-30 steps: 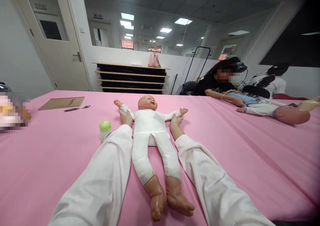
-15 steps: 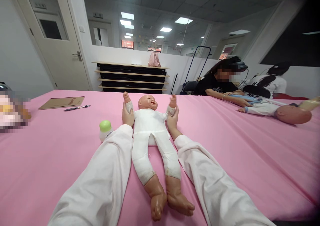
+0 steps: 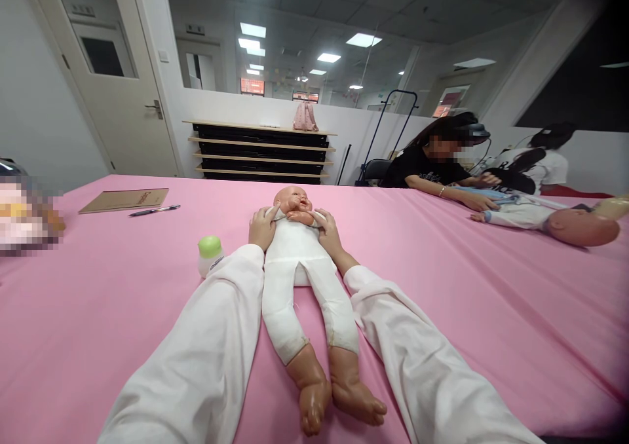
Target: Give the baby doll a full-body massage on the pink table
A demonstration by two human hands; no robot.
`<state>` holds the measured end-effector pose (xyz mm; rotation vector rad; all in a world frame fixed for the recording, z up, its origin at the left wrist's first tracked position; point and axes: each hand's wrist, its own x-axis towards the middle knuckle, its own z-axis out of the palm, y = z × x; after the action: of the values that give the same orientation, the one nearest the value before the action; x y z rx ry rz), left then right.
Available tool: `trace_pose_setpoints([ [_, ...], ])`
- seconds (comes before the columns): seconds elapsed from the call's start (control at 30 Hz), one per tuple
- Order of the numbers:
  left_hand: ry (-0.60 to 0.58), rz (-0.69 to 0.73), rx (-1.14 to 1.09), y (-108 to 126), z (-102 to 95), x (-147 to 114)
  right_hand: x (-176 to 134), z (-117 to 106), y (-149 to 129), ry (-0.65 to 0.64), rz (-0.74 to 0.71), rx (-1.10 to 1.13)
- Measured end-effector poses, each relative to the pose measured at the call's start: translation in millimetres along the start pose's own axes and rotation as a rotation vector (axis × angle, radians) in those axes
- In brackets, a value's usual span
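Observation:
A baby doll (image 3: 302, 244) with a white cloth body and brown plastic head and feet lies on its back before me, feet towards me. My left hand (image 3: 263, 228) is closed around the doll's arm on the left, at the shoulder's height. On the other side my right hand (image 3: 329, 229) grips the doll's other arm. Both doll arms are folded inward, and their plastic hands (image 3: 301, 217) cross over the upper chest, just below the chin. Parts of the doll's sleeves are hidden by my fingers.
Left of my left sleeve stands a small bottle with a green cap (image 3: 209, 254). A brown notebook (image 3: 125, 200) and a pen (image 3: 154, 211) lie farther left on the pink tablecloth (image 3: 122, 287). At right, a person (image 3: 432, 162) handles another doll (image 3: 572, 224).
The doll's arms were raised out to both sides; my hands have brought them inward, so they now cross over its chest. The doll's body stays in place.

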<state>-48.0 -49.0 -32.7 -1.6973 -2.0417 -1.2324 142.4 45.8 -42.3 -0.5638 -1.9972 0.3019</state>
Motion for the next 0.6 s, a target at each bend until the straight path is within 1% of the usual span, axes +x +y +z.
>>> trace_pose_setpoints([
  [0.17, 0.006, 0.0, 0.017, -1, 0.5, 0, -1, -3, -5, 0.042, -0.006, 0.024],
  [0.27, 0.019, -0.019, -0.013, 0, 0.2, 0, -2, -2, -8, 0.065, -0.008, 0.041],
  [0.33, 0.049, -0.057, -0.078, -1, 0.3, -1, -2, -1, -7, 0.115, 0.018, 0.067],
  [0.37, 0.073, -0.089, -0.124, -1, 0.8, -1, -2, 0, -6, 0.166, 0.054, 0.087],
  [0.43, 0.138, -0.197, -0.224, -6, 2.7, 0, -1, 1, 1, 0.312, 0.186, 0.148],
  [0.47, 0.171, -0.273, -0.258, -9, 4.3, 0, 0, 1, 6, 0.411, 0.301, 0.179],
  [0.53, 0.212, -0.419, -0.269, -18, 8.4, 0, 1, 0, 17, 0.618, 0.594, 0.214],
  [0.57, 0.215, -0.466, -0.255, -23, 10.7, 1, 2, -1, 23, 0.702, 0.733, 0.217],
  [0.6, 0.191, -0.454, -0.231, -28, 13.1, 1, 2, -2, 29, 0.768, 0.846, 0.212],
])
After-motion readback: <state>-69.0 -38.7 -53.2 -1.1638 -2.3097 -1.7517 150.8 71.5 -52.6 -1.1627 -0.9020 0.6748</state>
